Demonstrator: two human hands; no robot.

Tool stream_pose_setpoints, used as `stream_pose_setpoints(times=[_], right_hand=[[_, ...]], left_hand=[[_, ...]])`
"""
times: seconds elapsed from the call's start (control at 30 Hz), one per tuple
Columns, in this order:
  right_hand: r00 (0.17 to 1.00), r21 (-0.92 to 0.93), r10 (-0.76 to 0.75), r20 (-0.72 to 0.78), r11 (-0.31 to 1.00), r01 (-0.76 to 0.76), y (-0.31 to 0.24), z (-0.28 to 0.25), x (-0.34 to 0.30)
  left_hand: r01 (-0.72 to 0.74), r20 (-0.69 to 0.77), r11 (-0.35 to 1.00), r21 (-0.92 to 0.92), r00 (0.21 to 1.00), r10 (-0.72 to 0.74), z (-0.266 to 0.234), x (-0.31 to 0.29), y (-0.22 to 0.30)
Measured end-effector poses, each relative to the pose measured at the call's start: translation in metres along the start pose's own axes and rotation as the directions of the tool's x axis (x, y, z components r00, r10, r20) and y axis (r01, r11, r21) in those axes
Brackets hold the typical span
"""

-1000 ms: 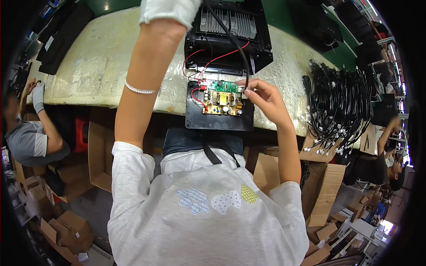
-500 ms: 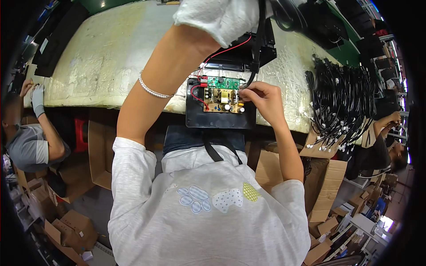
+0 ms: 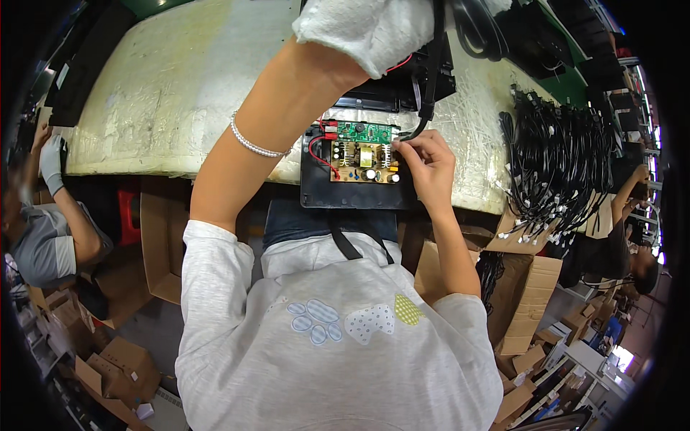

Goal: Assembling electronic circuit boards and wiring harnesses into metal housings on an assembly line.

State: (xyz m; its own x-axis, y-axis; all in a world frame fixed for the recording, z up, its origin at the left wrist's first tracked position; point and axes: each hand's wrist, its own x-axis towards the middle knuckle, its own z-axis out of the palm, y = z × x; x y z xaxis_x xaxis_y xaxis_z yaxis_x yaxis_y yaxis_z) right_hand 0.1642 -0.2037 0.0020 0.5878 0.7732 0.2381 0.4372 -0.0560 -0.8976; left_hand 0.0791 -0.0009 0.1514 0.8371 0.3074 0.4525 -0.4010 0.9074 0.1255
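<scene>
A green and tan circuit board (image 3: pixel 365 159), fitted with metal heat sinks and a yellow transformer, lies on a black panel (image 3: pixel 345 196) at the near edge of the bench. Bare fingers of my right hand (image 3: pixel 433 167) pinch the end of a black cable (image 3: pixel 427 108) by the board's right upper corner. The cable rises from there past my left hand (image 3: pixel 366 32), which wears a white glove. That hand reaches over a black casing (image 3: pixel 445 75); its fingers run out at the top edge, so their grip is hidden. Red wires (image 3: pixel 318 152) join the board's left side.
A thick bundle of black cables with white plugs (image 3: pixel 557 154) hangs over the bench (image 3: pixel 172 108) at right. Coiled black cable (image 3: pixel 478 32) lies at the top. Open cardboard boxes (image 3: pixel 162 241) stand below the edge. One co-worker (image 3: pixel 50 241) works at left, another (image 3: pixel 611 233) at right.
My left hand and the black cable have shifted slightly to the right. My right hand has moved slightly and keeps its pinch at the board's right side.
</scene>
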Motion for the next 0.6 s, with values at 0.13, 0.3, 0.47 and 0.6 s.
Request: stream_pose_setpoints(times=[0.13,0.3,0.47,0.6], right_hand=[[1.0,-0.052,-0.001,0.027,0.999,0.003,0.0,-0.005,-0.002],[0.977,-0.188,-0.211,0.031,0.959,0.213,0.007,-0.007,-0.001],[0.983,-0.161,-0.128,0.13,0.976,0.148,-0.005,-0.02,0.008],[0.975,-0.443,-0.223,-0.015,0.876,0.193,0.007,-0.07,0.041]], left_hand=[[0.031,0.002,1.0,0.0,1.0,-0.031,0.001,-0.001,0.0],[0.079,-0.058,0.99,0.114,0.996,-0.073,-0.001,0.015,0.005],[0.252,-0.298,0.292,0.923,0.946,0.125,-0.025,0.071,0.028],[0.068,0.242,-0.665,0.744,0.9,0.363,-0.014,0.034,-0.011]])
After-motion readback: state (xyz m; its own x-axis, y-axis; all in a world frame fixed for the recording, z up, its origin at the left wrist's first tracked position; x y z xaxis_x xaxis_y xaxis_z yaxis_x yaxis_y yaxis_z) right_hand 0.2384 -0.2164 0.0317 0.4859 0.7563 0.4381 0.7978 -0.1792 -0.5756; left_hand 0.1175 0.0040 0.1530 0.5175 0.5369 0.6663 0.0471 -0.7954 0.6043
